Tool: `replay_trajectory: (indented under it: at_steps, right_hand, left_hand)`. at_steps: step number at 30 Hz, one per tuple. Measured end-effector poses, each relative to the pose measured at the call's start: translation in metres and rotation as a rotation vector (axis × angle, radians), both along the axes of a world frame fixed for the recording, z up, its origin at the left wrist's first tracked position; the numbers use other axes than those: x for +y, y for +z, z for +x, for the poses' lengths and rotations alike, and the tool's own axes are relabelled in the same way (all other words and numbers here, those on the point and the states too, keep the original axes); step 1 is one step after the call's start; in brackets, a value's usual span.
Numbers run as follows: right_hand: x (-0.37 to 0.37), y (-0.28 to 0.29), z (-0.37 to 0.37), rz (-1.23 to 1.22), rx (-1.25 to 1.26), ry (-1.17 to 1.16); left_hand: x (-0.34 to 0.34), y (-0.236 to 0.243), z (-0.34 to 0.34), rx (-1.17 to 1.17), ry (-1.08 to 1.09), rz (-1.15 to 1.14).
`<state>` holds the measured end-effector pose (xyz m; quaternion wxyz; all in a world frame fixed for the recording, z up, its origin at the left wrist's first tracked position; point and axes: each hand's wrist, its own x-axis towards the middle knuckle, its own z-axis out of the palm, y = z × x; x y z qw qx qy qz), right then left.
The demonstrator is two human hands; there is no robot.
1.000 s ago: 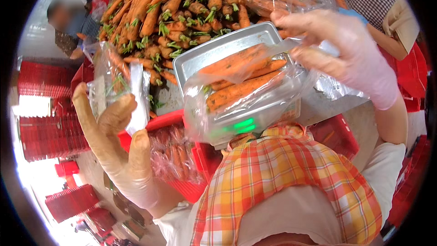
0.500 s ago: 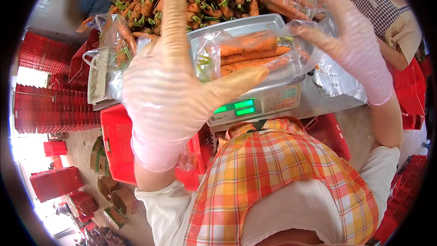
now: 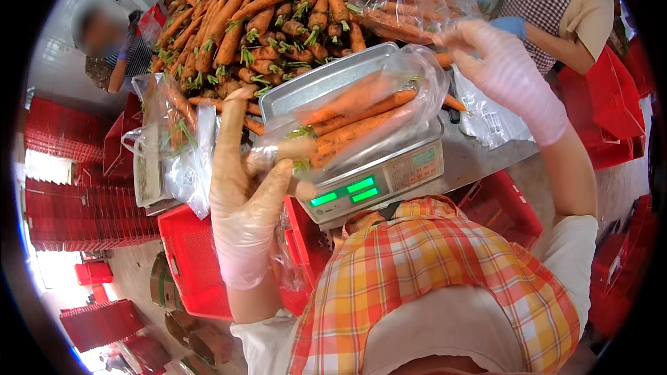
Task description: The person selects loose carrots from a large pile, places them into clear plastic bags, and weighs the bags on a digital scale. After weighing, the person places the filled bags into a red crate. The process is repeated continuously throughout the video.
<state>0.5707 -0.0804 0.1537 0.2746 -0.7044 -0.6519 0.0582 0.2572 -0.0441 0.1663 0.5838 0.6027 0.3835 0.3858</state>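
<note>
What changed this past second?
The pale-gloved left hand, open and apart before, has moved right to the left end of the clear plastic bag of orange carrots; grip unclear. The gloved right hand stays near the other end; the silver scale's green display stays lit.

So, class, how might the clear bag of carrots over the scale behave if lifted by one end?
The clear bag would probably crumple, since its thin film looks loose beyond the carrots. These look thick and straight, so probably won't bend, though they might slide toward the lower end. Rolling seems less likely, as they lie side by side.
</note>
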Motion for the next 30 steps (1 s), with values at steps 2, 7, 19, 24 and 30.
replay_trajectory:
  at_steps: [2, 7, 19, 24, 30]
  right_hand:
    - [-0.003, 0.01, -0.027, 0.243, 0.168, 0.189]
    - [0.027, -0.028, -0.078, -0.153, 0.121, 0.608]
    - [0.054, -0.045, -0.039, -0.96, -0.095, 0.596]
    - [0.041, -0.026, -0.015, -0.772, 0.001, 0.481]
    - [0.005, -0.023, 0.044, -0.206, 0.824, 0.007]
  left_hand:
    - [0.002, -0.008, 0.001, -0.087, 0.015, -0.007]
    - [0.009, -0.016, 0.006, -0.091, -0.052, -0.006]
    - [0.034, -0.036, -0.006, -0.129, -0.065, 0.117]
    - [0.041, -0.036, 0.009, -0.191, 0.03, 0.152]
    - [0.058, -0.03, 0.018, 0.14, 0.423, 0.332]
